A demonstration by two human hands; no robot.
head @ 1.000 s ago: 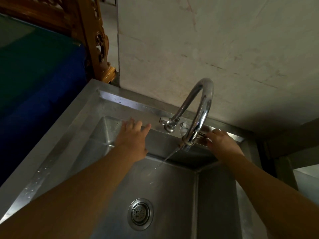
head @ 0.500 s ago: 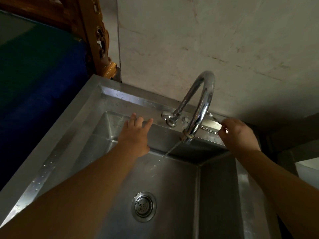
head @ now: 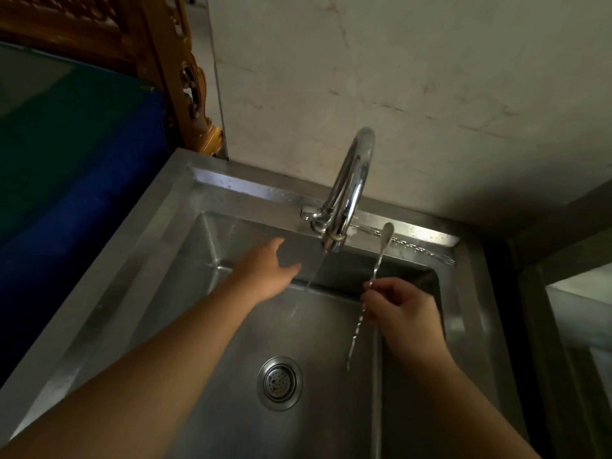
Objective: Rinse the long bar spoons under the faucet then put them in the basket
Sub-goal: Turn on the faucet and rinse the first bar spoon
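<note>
- Stainless sink (head: pixel 159 279): the basket is out of view, so the wet spoon must travel somewhere unseen, and drips or a fumble seem likely on the way.
- Gooseneck faucet (head: pixel 351 180) at 12 o'clock: its thin stream (head: pixel 314 273) falls left of the spoon; unless moved to 9 o'clock, the spoon misses the rinse.
- Left hand (head: pixel 268 273): open, empty, fingers spread, beside the stream.
- Right hand (head: pixel 397 309): fingertips pinch the twisted bar spoon (head: pixel 381 256) mid-shaft, bowl up; such a light, wet pinch could slip.
- Second bar spoon (head: pixel 417 248) on the back ledge at 1 o'clock: a knock could drop it in.
</note>
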